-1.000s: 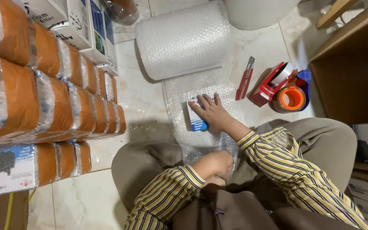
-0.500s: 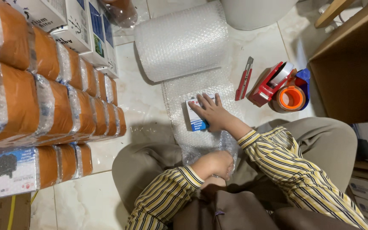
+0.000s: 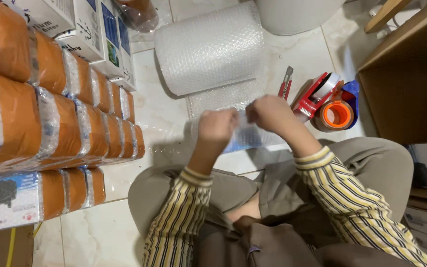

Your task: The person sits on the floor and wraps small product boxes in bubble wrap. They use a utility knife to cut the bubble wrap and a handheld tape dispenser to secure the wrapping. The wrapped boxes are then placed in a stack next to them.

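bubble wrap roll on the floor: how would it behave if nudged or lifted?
The bubble wrap roll lies on its side on the tiled floor, so a push across its axis would probably make it roll. Its loose sheet trails toward both hands, left hand and right hand, so it may unwind. It looks airy, likely light and squashy.

Even, fairly bright indoor light, warm cast, source overhead. Floor tiles (image 3: 159, 111) show soft glare, no blown highlights. Diffuse shadow under the left hand (image 3: 217, 126) and forearm, falling toward the knees; darker shadow beside the bubble wrap roll (image 3: 208, 49) on its left edge. Inside of the wooden cabinet (image 3: 406, 89) is dim. Both hands slightly motion-blurred, right hand (image 3: 270, 112) too; the wrap sheet between them is smeared. Wide-angle stretch at the left edge: orange wrapped packs (image 3: 50, 123) look bowed and soft. Centre reasonably sharp.
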